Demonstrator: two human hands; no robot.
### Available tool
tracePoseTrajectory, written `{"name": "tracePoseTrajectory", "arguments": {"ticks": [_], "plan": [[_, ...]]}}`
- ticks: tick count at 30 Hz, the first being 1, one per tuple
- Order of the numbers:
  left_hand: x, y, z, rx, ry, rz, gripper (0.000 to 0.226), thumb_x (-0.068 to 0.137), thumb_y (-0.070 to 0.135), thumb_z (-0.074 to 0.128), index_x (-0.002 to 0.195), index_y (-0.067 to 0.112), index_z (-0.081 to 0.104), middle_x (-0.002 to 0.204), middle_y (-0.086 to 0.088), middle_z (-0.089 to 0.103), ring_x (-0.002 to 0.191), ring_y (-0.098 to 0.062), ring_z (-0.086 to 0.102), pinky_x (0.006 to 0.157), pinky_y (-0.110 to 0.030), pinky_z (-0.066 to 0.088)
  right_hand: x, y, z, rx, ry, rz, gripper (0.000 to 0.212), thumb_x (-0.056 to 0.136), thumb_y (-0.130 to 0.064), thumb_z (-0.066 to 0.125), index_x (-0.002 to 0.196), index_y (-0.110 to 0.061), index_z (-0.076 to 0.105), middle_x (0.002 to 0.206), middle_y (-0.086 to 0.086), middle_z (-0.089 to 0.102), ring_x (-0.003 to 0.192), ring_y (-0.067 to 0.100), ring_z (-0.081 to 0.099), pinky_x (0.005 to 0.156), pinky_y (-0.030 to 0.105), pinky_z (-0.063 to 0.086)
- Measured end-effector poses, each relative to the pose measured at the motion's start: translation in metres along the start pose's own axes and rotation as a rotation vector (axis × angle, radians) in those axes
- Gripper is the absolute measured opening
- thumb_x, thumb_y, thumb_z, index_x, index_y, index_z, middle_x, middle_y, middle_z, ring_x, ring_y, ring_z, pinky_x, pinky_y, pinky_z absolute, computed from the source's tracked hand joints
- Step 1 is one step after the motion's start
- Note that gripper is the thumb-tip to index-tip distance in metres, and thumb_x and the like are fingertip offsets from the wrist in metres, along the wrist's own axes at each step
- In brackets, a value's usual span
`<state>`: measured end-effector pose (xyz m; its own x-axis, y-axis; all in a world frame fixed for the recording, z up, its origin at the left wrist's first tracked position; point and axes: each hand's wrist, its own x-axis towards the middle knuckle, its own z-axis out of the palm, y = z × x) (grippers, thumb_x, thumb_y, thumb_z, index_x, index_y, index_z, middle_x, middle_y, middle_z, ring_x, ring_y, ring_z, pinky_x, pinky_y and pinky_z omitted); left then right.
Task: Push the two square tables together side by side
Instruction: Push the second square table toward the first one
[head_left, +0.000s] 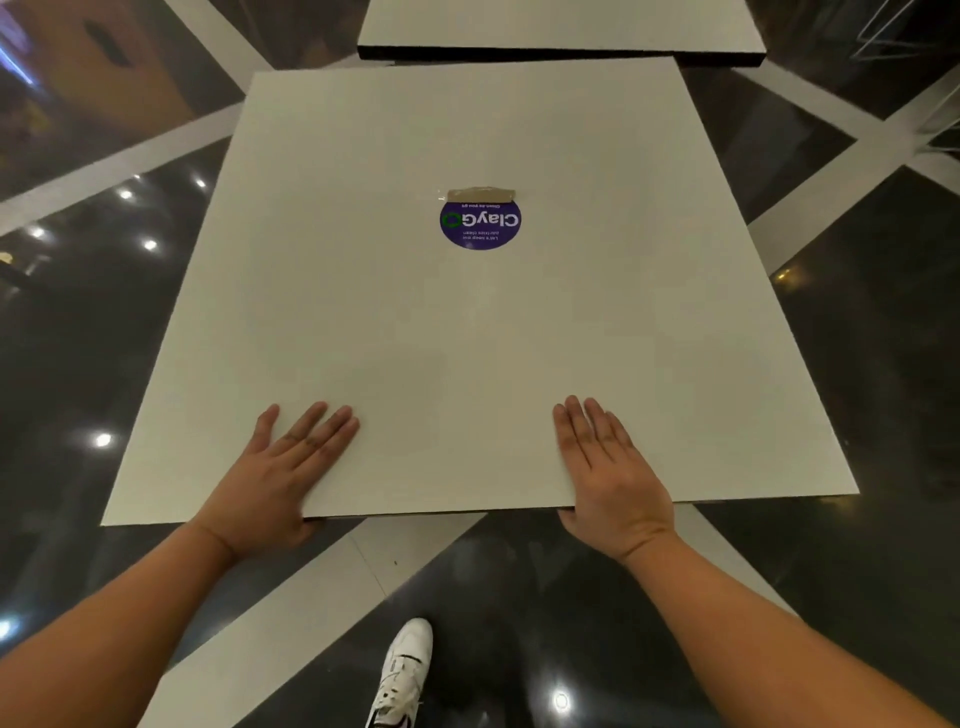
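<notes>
The near worktop (467, 338) sits right in front of the person, its near edge under both palms. The left hand (280, 473) lies near the left part of that edge, the right hand (608, 467) toward the right, and the bare middle stretch of the edge lies between them. The far worktop (561, 26) stands just beyond the near one's far edge, shifted to the right; from here I cannot tell whether the two edges touch or a thin gap is left.

Both worktops are square slabs with pale, off-white tops; the far one shows a dark edge band. In the middle of the near worktop is a round purple sticker (480, 222) with white lettering, a strip of brown tape (480, 194) along its far side.

The fingers (322, 426) of the left hand are straight and spread flat on the surface, with the heel of the palm over the rim. The right hand lies the same way, flat on top with straight digits pointing away. Neither hand grips anything; both simply rest flat on the top.

Below, a white sneaker (405, 670) stands on the glossy dark floor (857, 364) with its pale stripes.
</notes>
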<state>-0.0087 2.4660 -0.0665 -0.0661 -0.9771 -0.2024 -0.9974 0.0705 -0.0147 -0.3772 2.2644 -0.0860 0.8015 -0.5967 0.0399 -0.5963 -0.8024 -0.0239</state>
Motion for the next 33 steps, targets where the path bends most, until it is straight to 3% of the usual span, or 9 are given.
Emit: {"name": "tracePoseTrajectory", "arguments": {"ticks": [5, 7, 10, 15, 19, 23, 26, 33], "plan": [[0.003, -0.033, -0.002, 0.011, -0.037, 0.037, 0.096, 0.095, 0.076, 0.016, 0.163, 0.009, 0.027, 0.169, -0.012, 0.027, 0.153, -0.038, 0.030, 0.116, -0.072, 0.025, 0.011, -0.021, 0.006, -0.008, 0.016, 0.023, 0.104, 0.075, -0.037, 0.079, 0.158, 0.002, 0.030, 0.165, 0.022, 0.031, 0.153, 0.041, 0.028, 0.126, 0.050, 0.025], [0.005, -0.044, -0.003, 0.027, -0.010, 0.055, 0.091, 0.097, 0.071, 0.031, 0.164, 0.010, 0.023, 0.170, -0.011, 0.025, 0.154, -0.037, 0.027, 0.117, -0.072, 0.024, 0.018, -0.026, 0.007, -0.011, 0.027, 0.021, 0.104, 0.076, -0.037, 0.079, 0.158, 0.001, 0.030, 0.165, 0.022, 0.031, 0.152, 0.042, 0.029, 0.124, 0.052, 0.025], [0.011, -0.061, -0.005, 0.027, 0.000, 0.069, 0.100, 0.084, 0.062, 0.052, 0.164, 0.010, 0.023, 0.170, -0.011, 0.026, 0.154, -0.037, 0.027, 0.117, -0.072, 0.023, 0.029, -0.033, 0.005, -0.016, 0.012, 0.042, 0.104, 0.077, -0.039, 0.079, 0.159, 0.000, 0.028, 0.166, 0.021, 0.029, 0.153, 0.041, 0.026, 0.128, 0.047, 0.017], [0.024, -0.080, -0.005, 0.015, 0.026, 0.093, 0.089, 0.095, 0.065, 0.038, 0.164, 0.009, 0.025, 0.170, -0.010, 0.026, 0.154, -0.037, 0.028, 0.118, -0.071, 0.023, 0.050, -0.036, 0.001, 0.012, -0.035, 0.082, 0.111, 0.072, -0.040, 0.085, 0.159, 0.000, 0.028, 0.167, 0.019, 0.028, 0.154, 0.040, 0.025, 0.128, 0.042, 0.006], [0.035, -0.089, -0.001, 0.003, 0.043, 0.105, 0.102, 0.085, 0.068, 0.052, 0.165, 0.011, 0.022, 0.171, -0.009, 0.022, 0.155, -0.036, 0.024, 0.118, -0.071, 0.023, 0.064, -0.033, 0.000, 0.001, -0.063, 0.099, 0.116, 0.066, -0.039, 0.089, 0.159, 0.000, 0.030, 0.165, 0.020, 0.031, 0.152, 0.040, 0.028, 0.126, 0.041, 0.005], [0.034, -0.090, 0.001, -0.009, 0.041, 0.097, 0.104, 0.085, 0.069, 0.050, 0.166, 0.014, 0.014, 0.172, -0.004, 0.014, 0.158, -0.033, 0.016, 0.121, -0.070, 0.020, 0.063, -0.036, -0.002, -0.014, -0.069, 0.104, 0.119, 0.065, -0.038, 0.090, 0.159, -0.001, 0.028, 0.165, 0.021, 0.032, 0.151, 0.041, 0.031, 0.130, 0.044, 0.012], [0.034, -0.089, 0.003, -0.010, 0.036, 0.088, 0.107, 0.082, 0.067, 0.052, 0.167, 0.016, 0.011, 0.173, -0.003, 0.012, 0.158, -0.032, 0.015, 0.121, -0.069, 0.019, 0.062, -0.038, -0.004, -0.014, -0.078, 0.116, 0.119, 0.066, -0.037, 0.090, 0.160, -0.001, 0.027, 0.165, 0.021, 0.032, 0.151, 0.041, 0.032, 0.124, 0.051, 0.022], [0.035, -0.092, 0.006, -0.006, 0.057, 0.082, 0.109, 0.078, 0.064, 0.055, 0.167, 0.016, 0.011, 0.172, -0.003, 0.013, 0.158, -0.030, 0.015, 0.122, -0.067, 0.016, 0.062, -0.037, -0.002, -0.011, -0.098, 0.123, 0.114, 0.073, -0.038, 0.085, 0.161, -0.002, 0.023, 0.168, 0.018, 0.027, 0.155, 0.039, 0.025, 0.126, 0.046, 0.016]]}}
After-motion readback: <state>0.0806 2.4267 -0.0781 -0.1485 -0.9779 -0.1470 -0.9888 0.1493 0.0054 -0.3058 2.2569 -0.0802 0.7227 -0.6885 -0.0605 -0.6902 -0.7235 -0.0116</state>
